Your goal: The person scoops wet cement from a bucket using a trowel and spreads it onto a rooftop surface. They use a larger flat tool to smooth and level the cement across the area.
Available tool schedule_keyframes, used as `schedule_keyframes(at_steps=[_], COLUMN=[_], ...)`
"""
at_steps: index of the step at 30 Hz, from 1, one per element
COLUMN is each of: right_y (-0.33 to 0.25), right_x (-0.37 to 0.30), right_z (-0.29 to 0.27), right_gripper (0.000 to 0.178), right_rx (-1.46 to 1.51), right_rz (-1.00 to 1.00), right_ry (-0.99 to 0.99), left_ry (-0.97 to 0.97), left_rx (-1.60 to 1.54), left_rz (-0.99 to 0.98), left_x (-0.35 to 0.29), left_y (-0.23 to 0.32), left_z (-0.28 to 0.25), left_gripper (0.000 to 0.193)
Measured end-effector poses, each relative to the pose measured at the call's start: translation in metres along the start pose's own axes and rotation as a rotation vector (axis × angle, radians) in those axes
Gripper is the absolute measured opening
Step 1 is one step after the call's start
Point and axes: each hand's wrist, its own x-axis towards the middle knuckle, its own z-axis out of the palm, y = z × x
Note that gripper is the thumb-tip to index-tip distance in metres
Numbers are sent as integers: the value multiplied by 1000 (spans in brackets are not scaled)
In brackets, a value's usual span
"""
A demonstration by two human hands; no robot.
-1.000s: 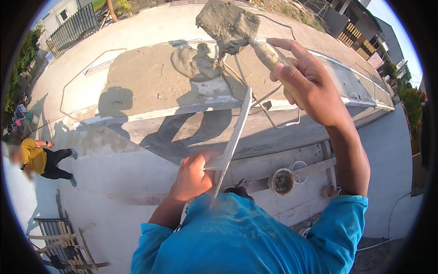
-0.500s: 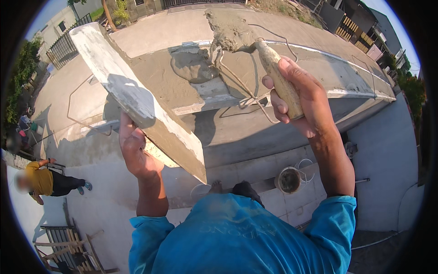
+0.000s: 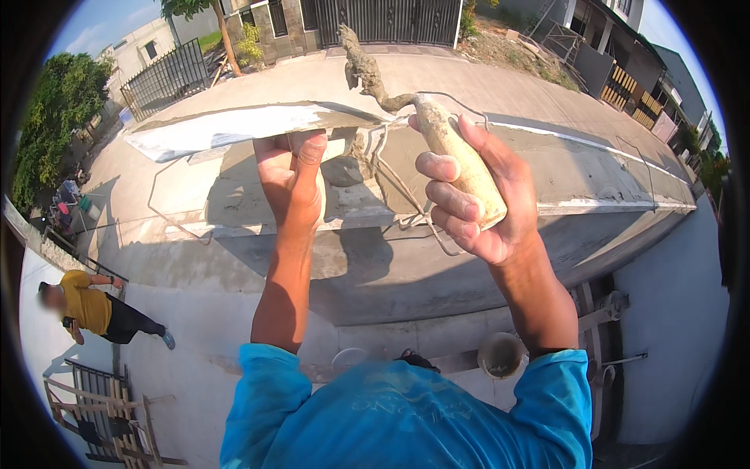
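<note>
My left hand (image 3: 293,180) is closed round the handle of a plastering float (image 3: 211,129), a long board with a whitish, mortar-smeared face. The board lies nearly level and is seen almost edge-on. My right hand (image 3: 488,195) grips the pale wooden handle of a trowel (image 3: 461,156). Its blade, turned edge-on, points away from me and is caked with grey wet mortar (image 3: 359,66). The float's right end comes close to the trowel's neck; whether they touch I cannot tell. Below both tools runs a low wall (image 3: 539,168) topped with wet mortar, with a lump of it behind my left hand.
Bent metal rods (image 3: 402,180) stick up from the wall top, with another rod (image 3: 156,207) at the left. A bucket (image 3: 502,356) stands on the floor near my right elbow. At the left a person in a yellow shirt (image 3: 87,305) stands by wooden frames (image 3: 117,422).
The float has swung from a steep slant to nearly level, and my left hand has moved up and right. The trowel blade has turned from flat to edge-on. The view has tipped upward.
</note>
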Motion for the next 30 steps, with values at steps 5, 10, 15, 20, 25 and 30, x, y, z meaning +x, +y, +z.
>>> schedule_keyframes(at_steps=[5, 10, 15, 20, 25, 30], right_y=[0, -13, -28, 1, 33, 59], right_x=[-8, -47, -85, -41, 37, 24], right_z=[0, -4, -13, 5, -9, 3], right_gripper=[51, 57, 63, 58, 57, 61], right_rx=[-237, -519, -450, -1083, -1852, -2157], right_rz=[101, 326, 260, -293, -941, -809], right_ry=[148, 222, 221, 236, 100, 221], left_ry=[-1, 106, 154, 159, 185, 322], left_rx=[-98, -173, -138, -230, -126, 10], left_rz=[93, 238, 127, 126, 19, -15], left_x=[6, 23, 29, 18, -4, -1], left_y=[-19, -16, -22, -14, -20, -14], left_z=[21, 19, 8, 38, 72, 70], left_gripper=[47, 42, 45, 40, 47, 43])
